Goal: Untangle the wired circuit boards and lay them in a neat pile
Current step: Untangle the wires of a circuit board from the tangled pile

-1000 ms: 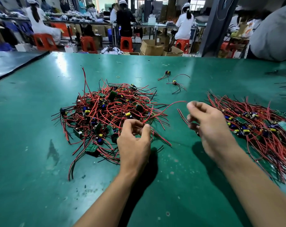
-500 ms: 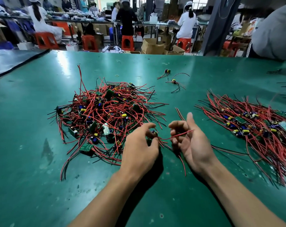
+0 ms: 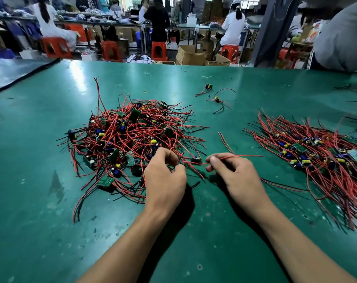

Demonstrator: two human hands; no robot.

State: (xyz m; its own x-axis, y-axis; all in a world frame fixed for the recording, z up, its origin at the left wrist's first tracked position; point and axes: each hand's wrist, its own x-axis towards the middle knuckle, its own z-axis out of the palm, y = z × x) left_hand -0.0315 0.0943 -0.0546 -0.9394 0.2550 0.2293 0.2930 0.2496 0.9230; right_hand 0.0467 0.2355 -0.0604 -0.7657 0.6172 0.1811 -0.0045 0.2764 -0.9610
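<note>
A small board (image 3: 196, 160) sits between both hands, just off the near-right edge of the tangled heap (image 3: 130, 137). The right hand (image 3: 232, 172) has its fingers clamped on the board's red lead (image 3: 240, 156). The left hand (image 3: 165, 180) pinches strands (image 3: 185, 158) at the heap's edge. A hard pull could snag the thin, springy, slick-coated wires, dragging neighbouring boards along or straining a joint. The boards are flat green rectangles studded with blue and yellow cylinders. Right of the heap, the combed pile (image 3: 316, 152) lies on the scuffed green surface (image 3: 51, 231).

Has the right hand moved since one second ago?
Yes. The right hand has gone left, away from the neat pile whose edge it reached before, toward the tangled heap, pinching a red wire.
</note>
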